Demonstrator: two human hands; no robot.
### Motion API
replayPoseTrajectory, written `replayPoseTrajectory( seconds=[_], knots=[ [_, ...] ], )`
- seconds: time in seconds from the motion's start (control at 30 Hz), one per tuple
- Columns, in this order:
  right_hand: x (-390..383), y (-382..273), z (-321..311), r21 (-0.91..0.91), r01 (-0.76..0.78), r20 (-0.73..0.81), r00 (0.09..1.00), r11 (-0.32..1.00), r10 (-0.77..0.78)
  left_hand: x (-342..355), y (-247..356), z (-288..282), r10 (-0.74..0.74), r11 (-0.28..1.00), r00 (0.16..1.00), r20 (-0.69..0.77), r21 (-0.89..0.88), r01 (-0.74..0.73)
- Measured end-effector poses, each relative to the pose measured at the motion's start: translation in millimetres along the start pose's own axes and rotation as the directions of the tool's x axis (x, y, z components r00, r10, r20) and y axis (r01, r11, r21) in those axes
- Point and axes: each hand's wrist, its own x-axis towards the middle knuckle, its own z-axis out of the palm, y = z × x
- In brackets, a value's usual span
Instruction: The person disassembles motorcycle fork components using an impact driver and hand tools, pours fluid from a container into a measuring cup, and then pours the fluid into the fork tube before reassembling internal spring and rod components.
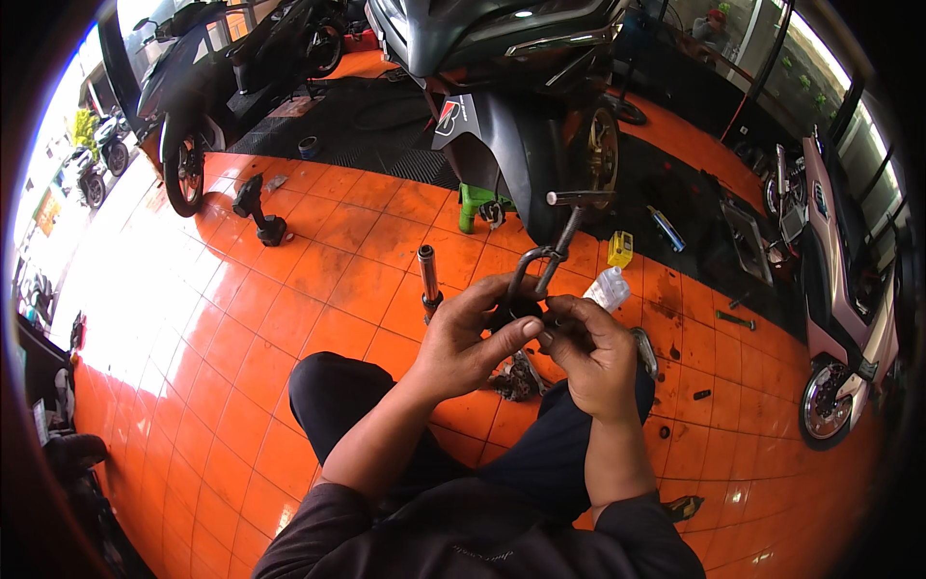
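In front of my knees both hands meet at a small dark round piece [526, 309]. My left hand [475, 333] curls round its left side, the thumb pressed on its near edge. My right hand [593, 352] pinches at its right side with thumb and fingertips. Just beyond the fingers rises a grey metal T-shaped bar [571, 232] with a curved rod [521, 270] bent beside it; the hands hide how these join the round piece. A shiny metal fork tube [427, 275] stands upright left of my left hand.
A clear plastic bottle [610, 288] and a yellow box [620, 249] are beyond my right hand. A cordless drill [258, 210] stands on orange tiles at left. A dark motorcycle [521, 125] is ahead, a pink one [834, 261] at right. A bolt [736, 319] lies at right.
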Motion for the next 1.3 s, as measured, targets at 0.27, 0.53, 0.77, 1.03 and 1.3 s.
replayPoseTrajectory(
  seconds=[0.27,0.53,0.77,1.03,1.3],
  knots=[
    [13.9,19.8,0.9,-0.276,0.178,-0.06,0.978,0.945,-0.201,19.9,-11.5,-13.2,0.197,0.923,0.98,0.008,0.336,-0.188],
    [9.0,36.4,5.1,-0.065,0.191,-0.112,0.974,0.979,-0.197,21.4,-18.7,-17.2,0.361,0.899,0.932,0.02,0.26,-0.353],
    [9.0,16.8,18.0,0.218,-0.061,-0.217,0.97,0.974,0.11,23.4,-16.8,-21.7,0.408,0.878,0.913,0.017,0.265,-0.398],
    [4.9,10.1,21.5,0.306,-0.19,-0.129,0.963,0.933,0.238,20.8,-18.9,-21.5,0.462,0.844,0.886,0.049,0.284,-0.456],
    [-1.3,26.7,13.1,0.33,-0.16,-0.199,0.952,0.93,0.234,11.7,-19.8,-25.8,0.485,0.838,0.874,0.015,0.278,-0.47]
  ],
)
